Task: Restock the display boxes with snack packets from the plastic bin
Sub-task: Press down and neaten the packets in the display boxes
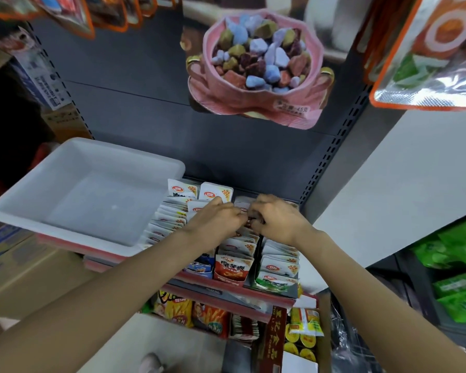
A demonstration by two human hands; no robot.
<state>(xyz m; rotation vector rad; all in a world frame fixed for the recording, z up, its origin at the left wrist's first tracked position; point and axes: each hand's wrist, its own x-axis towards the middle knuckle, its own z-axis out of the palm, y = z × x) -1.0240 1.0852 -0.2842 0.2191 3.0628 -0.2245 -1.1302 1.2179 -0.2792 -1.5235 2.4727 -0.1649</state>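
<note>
Three rows of small white snack packets stand in display boxes on the shelf: a left row, a middle row with a red-fronted packet, and a right row. Both my hands meet over the back of the middle row. My left hand has its fingers curled down among the packets. My right hand is curled too, pinching packets between the two hands. The white plastic bin sits on the shelf to the left, and nothing shows inside it.
A pink candy bag hangs above the shelf, with orange-edged bags at the top left and a large one at the top right. Cardboard boxes sit under the bin. More snack packs fill the lower shelf. Green packets stand at the right.
</note>
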